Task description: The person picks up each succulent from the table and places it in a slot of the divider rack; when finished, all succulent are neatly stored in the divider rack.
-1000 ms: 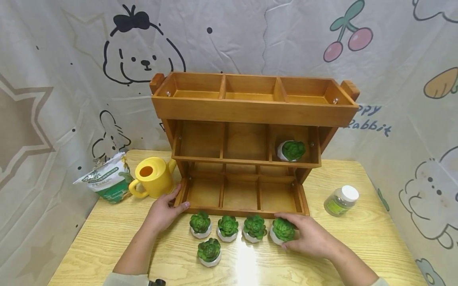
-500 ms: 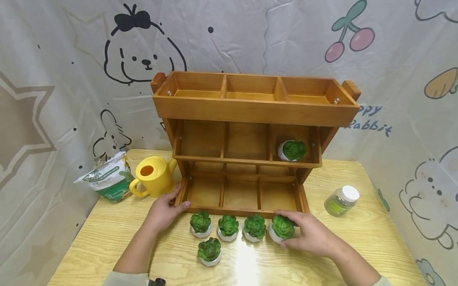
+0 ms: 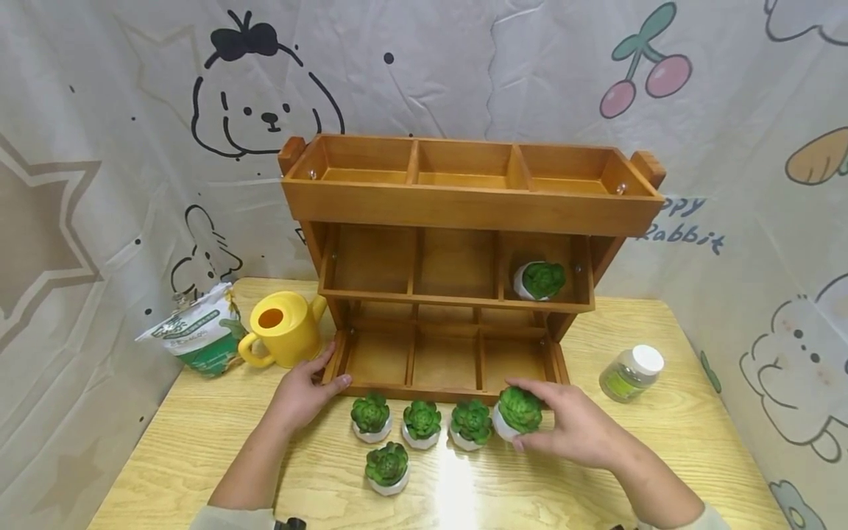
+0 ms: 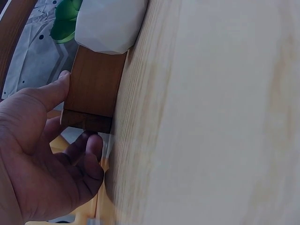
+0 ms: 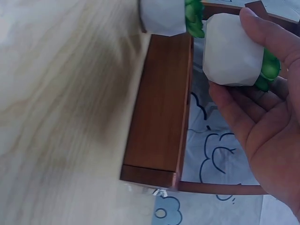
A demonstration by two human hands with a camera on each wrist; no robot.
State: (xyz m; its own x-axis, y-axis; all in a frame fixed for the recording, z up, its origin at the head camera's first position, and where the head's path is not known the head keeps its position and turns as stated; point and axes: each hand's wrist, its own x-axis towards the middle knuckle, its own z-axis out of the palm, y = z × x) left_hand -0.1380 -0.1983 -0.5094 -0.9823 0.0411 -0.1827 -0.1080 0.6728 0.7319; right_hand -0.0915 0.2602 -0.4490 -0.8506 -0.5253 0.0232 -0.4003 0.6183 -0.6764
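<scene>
My right hand (image 3: 573, 423) holds a potted succulent (image 3: 520, 410) between thumb and fingers, just in front of the lowest tray. In the right wrist view its white faceted pot (image 5: 233, 54) is lifted off the table. At the left end of the three-tier wooden planter shelf (image 3: 464, 206), my left hand (image 3: 306, 390) grips the bottom tray's corner, thumb on the front rim; the left wrist view shows its fingers (image 4: 93, 145) curled by the tray's end. Several more potted succulents (image 3: 422, 423) stand on the table before the shelf. Another succulent (image 3: 543, 280) sits in the middle tier's right compartment.
Left of the shelf are a yellow watering can (image 3: 286, 331) and a white-green bag (image 3: 202, 331). A clear jar with a white lid (image 3: 632, 373) stands to the right on the wooden table (image 3: 636, 456). A printed cloth (image 3: 424, 66) hangs behind.
My right hand has raised the rightmost succulent off the table and moved it slightly up and toward the shelf. My left hand stays at the tray's corner.
</scene>
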